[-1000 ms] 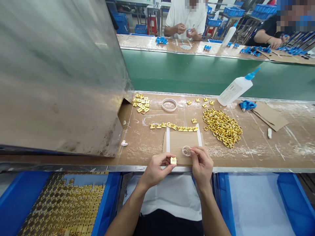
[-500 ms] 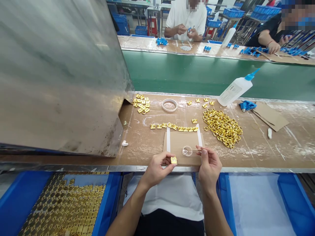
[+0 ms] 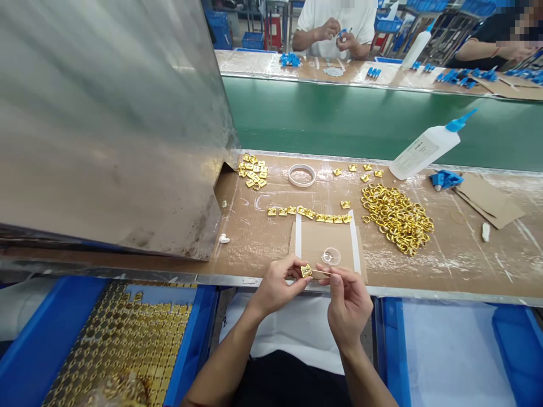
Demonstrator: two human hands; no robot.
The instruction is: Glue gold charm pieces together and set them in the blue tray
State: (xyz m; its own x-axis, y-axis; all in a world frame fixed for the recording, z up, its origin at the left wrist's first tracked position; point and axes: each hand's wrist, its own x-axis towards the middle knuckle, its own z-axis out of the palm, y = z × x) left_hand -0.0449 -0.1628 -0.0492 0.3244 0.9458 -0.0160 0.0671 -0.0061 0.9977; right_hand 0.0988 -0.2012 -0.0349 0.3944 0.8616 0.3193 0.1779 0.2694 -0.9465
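My left hand [image 3: 282, 285] pinches a small square gold piece [image 3: 306, 271] between thumb and fingers, above the bench's front edge. In my right hand [image 3: 348, 305] is a thin pale stick [image 3: 321, 272], held like a pen, its tip at the gold piece; whether it touches I cannot tell. Just beyond the fingers a small clear round dish [image 3: 331, 256] sits on a cardboard sheet [image 3: 326, 237] with white tape strips. A row of similar gold pieces [image 3: 320, 217] runs along the sheet's far edge. To the right lies a heap of gold rings [image 3: 399, 217].
A large metal housing [image 3: 114, 124] blocks the left. Farther back are a white tape ring [image 3: 302, 176], a tilted white bottle [image 3: 428, 150] and a green belt [image 3: 305, 113]. Blue bins [image 3: 203, 322] flank my lap. Co-workers [image 3: 335, 25] sit across.
The stick has moved from the clear dish to the gold piece as my right hand came left and closer. The gold piece is now tilted differently. The camera view has shifted slightly.
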